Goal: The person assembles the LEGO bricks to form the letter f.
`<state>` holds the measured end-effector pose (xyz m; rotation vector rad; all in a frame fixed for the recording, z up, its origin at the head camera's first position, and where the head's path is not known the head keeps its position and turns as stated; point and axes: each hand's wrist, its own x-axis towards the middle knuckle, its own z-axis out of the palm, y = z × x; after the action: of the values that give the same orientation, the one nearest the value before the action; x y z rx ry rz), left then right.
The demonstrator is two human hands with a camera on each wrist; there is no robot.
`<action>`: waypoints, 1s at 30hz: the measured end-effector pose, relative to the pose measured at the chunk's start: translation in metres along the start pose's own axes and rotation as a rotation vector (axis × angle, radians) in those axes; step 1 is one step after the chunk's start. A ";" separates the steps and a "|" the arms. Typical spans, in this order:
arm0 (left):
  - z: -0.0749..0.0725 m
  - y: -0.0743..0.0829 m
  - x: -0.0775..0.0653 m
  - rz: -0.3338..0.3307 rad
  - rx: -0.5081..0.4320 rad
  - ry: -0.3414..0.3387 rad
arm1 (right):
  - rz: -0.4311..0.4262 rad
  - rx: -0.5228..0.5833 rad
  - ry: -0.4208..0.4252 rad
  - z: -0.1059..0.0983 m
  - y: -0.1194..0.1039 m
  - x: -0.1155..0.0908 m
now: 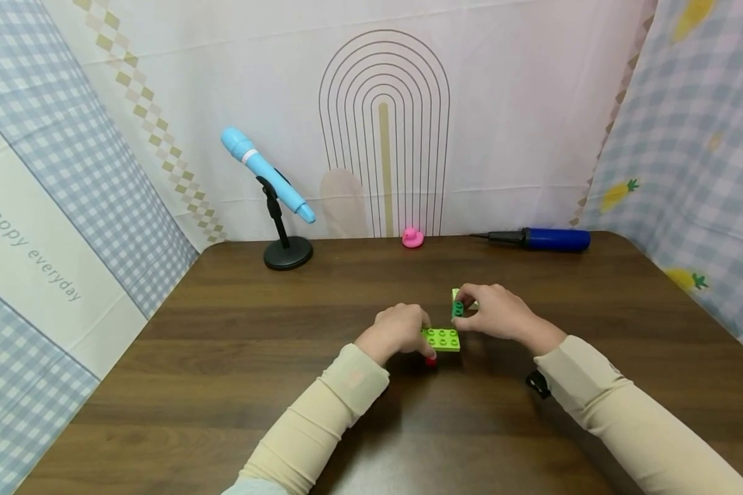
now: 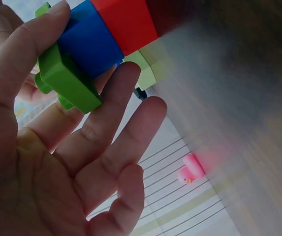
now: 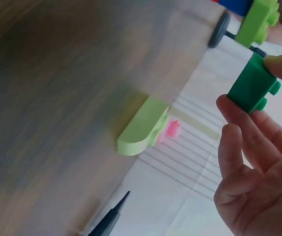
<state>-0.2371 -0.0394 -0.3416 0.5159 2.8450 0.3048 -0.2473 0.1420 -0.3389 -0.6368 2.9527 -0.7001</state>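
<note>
My left hand [image 1: 399,328] grips a small stack of toy building blocks. On top is a lime-green block [image 1: 444,339] with studs; below come a blue block [image 2: 90,39] and a red block [image 2: 126,22], both plain in the left wrist view. The thumb lies against the blue block's side. Just to the right, my right hand [image 1: 498,313] pinches a dark green block [image 3: 252,83] between thumb and fingers, its studs showing. It is held apart from the stack. Behind the right hand a light green round-ended block [image 3: 143,128] rests on the table, partly hidden in the head view.
A blue toy microphone [image 1: 266,175] leans on a black stand [image 1: 288,253] at the back left. Along the table's back edge sit a pink duck [image 1: 412,238] and a blue hand pump [image 1: 557,239]. Curtains hang behind the wooden table [image 1: 223,385].
</note>
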 end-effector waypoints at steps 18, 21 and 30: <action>0.002 -0.001 -0.002 0.016 -0.026 0.011 | -0.133 -0.008 0.028 0.011 -0.023 -0.007; 0.003 -0.001 -0.002 0.019 -0.028 0.016 | -0.143 -0.010 0.026 0.013 -0.025 -0.008; 0.002 -0.002 -0.002 0.020 -0.050 0.010 | -0.148 -0.037 0.009 0.013 -0.033 -0.007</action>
<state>-0.2353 -0.0420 -0.3433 0.5343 2.8351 0.3818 -0.2262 0.1128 -0.3365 -0.8646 2.9568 -0.6613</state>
